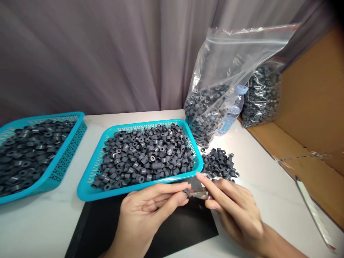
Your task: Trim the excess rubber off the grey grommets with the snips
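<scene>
My left hand [154, 204] pinches a small dark grey plastic ring [186, 192] between thumb and fingertips, above a black sheet [185, 225]. Close on its right, my right hand [233, 204] is closed round a thin, flat, blade-like tool [198, 194], whose tip points at the ring. Whether the tip touches the ring I cannot tell. Just behind both hands stands a turquoise basket [82, 190] full of the same grey rings. A loose pile of grey rings [219, 163] lies on the white table beyond my right hand.
A second turquoise basket [57, 179] of rings stands at the left. Behind the pile are an upright zip bag [206, 111] of rings and a water bottle [231, 113]. An open cardboard box [314, 104] holds another filled bag [262, 95]. A white-handled knife [314, 213] lies at the right.
</scene>
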`<state>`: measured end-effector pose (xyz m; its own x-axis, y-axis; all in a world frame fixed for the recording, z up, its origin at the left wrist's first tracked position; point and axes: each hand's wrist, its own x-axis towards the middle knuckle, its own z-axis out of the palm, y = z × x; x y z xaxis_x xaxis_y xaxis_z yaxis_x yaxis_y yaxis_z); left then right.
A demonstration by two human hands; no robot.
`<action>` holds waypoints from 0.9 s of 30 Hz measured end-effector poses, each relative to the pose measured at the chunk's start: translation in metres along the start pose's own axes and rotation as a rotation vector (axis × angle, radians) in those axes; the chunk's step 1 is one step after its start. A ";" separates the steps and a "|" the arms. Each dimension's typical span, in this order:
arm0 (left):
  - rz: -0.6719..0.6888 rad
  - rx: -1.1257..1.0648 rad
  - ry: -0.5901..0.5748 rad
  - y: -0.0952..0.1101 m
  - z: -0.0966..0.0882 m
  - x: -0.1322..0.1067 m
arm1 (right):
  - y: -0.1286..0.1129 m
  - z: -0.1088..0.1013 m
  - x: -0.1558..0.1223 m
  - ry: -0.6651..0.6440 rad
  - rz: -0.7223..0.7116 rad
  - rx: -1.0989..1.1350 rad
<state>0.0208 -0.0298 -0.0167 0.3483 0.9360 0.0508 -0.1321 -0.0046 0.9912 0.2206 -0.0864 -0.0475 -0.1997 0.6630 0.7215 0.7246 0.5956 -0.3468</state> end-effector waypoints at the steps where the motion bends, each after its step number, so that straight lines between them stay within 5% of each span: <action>1: 0.014 0.013 -0.011 0.000 -0.001 0.000 | 0.000 0.000 0.001 -0.001 -0.009 -0.003; 27: 0.124 0.124 -0.042 -0.007 -0.002 -0.004 | -0.004 0.004 0.000 0.027 -0.064 -0.024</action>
<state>0.0182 -0.0330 -0.0237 0.3752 0.9102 0.1756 -0.0620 -0.1643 0.9845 0.2153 -0.0874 -0.0485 -0.2290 0.6112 0.7576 0.7264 0.6254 -0.2849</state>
